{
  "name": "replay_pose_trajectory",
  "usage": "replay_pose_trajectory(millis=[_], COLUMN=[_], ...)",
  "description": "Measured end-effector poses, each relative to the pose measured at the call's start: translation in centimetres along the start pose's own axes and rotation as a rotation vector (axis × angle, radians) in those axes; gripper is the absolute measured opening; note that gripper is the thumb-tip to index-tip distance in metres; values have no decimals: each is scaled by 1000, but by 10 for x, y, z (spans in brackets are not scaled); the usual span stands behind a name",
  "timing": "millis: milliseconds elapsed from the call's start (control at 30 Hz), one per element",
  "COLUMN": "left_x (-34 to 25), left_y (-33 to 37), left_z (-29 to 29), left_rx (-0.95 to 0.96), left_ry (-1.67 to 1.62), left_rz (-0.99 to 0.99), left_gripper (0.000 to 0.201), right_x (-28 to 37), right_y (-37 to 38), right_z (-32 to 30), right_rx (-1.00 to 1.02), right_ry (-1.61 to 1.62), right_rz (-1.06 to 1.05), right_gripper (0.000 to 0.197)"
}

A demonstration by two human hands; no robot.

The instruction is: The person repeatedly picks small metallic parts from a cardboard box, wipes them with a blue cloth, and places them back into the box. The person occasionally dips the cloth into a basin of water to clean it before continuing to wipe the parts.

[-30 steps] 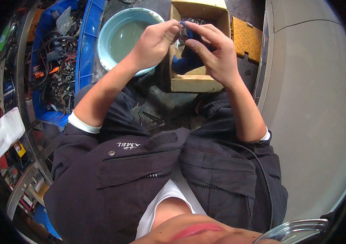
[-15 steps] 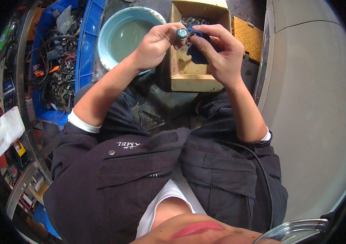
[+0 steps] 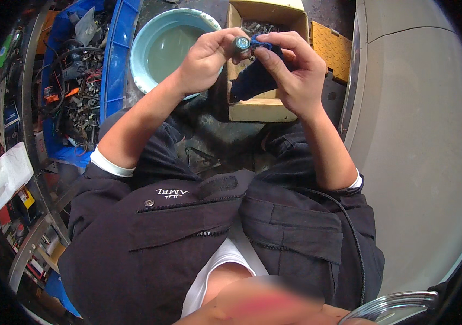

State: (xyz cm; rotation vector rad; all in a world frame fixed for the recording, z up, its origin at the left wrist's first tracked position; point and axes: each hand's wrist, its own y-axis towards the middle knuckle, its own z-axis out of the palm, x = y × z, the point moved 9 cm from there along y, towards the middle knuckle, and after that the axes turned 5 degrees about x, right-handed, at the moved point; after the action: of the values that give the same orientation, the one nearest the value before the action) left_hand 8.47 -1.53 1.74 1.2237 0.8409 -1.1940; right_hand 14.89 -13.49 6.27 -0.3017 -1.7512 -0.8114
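Note:
My left hand [image 3: 203, 62] is closed on a small cylindrical metal part [image 3: 242, 44], its round, shiny greenish end turned up toward me. Beside it, my right hand [image 3: 301, 70] pinches a dark blue cloth [image 3: 255, 82] between thumb and fingers, close against the part's side. The loose end of the cloth hangs down over an open cardboard box [image 3: 261, 114]. In the back of that box lie several small metal pieces [image 3: 261, 27]. My fingers hide the rest of the cylindrical part.
A round light-blue basin [image 3: 140, 67] of cloudy water stands left of the box. Further left, a blue crate [image 3: 113, 70] holds jumbled metal parts and cables, next to a metal shelf frame [image 3: 30, 103]. A yellow patterned plate [image 3: 329, 51] and a large beige panel [image 3: 421, 135] are on the right.
The cloth's loose end has swung down and to the left, spreading out longer below my fingers. Both hands stay nearly in place, and the metal part has barely shifted.

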Motion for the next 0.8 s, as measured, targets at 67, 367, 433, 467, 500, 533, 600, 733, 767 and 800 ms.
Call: replay_pose_trajectory(millis=[67, 367, 433, 467, 500, 533, 600, 733, 767, 800], left_x=[-3, 2, 0, -2, 0, 3, 2, -2, -2, 0], left_y=[0, 0, 1, 2, 1, 0, -1, -2, -3, -3], left_z=[2, -1, -1, -2, -4, -7, -9, -7, -8, -8], left_rx=[26, 8, -34, -54, -80, -107, -147, -194, -207, -194], left_ry=[34, 140, 190, 215, 262, 308, 417, 557, 566, 561], left_rz=[18, 0, 15, 22, 5, -12, -41, -83, -95, -90], left_gripper=[31, 29, 29, 28, 28, 28, 29, 34, 35, 35], right_x=[1, 9, 23, 29, 32, 31, 28, 23, 21, 19], right_y=[0, 3, 3, 2, 0, 0, -1, -2, 0, 2], right_z=[-1, -4, 3, 8, 11, 12, 13, 8, 8, 6], right_rx=[3, -43, -1, 20, -15, -14, -14, -31, -15, 1], right_ry=[-44, -77, -301, -413, -487, -524, -598, -549, -532, -516], right_rz=[-18, -68, -171, -222, -244, -232, -207, -183, -174, -165], right_gripper=[19, 23, 25, 26, 27, 27, 27, 18, 16, 15])
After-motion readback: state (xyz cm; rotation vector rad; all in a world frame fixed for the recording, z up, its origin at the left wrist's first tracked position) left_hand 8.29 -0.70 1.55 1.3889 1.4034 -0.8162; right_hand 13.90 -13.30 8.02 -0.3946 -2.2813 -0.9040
